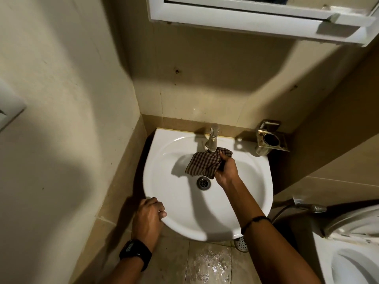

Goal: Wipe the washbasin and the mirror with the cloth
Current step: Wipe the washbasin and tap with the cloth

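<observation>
From the head view, the right hand (224, 170) is closed around a bunched edge of the checked cloth (205, 163), holding it up inside the basin (170, 193) just under the tap (213, 140); the rest of the cloth hangs down and spreads toward the drain (203, 183), and whether its lower corner touches the bowl cannot be told. The left hand (148, 217) holds nothing loose: its fingers are curled over the basin's near-left rim, thumb on the top of the rim, apparently bracing. No water can be seen running from the tap. The step in hand looks like the basin half of the task, either wetting the cloth at the spout or starting to wipe around the tap's base; the bowl shows no clear sign of how much has been wiped. The next move likely calls for flattening the cloth against the porcelain and pressing it round the bowl, the rim and the ledge behind the tap, working past the metal holder (270, 138) on the wall to the right without snagging on it. The mirror (225, 0), in its white frame at the top edge, sits well above the basin and is barely visible; reaching it will mean raising the cloth hand high.
</observation>
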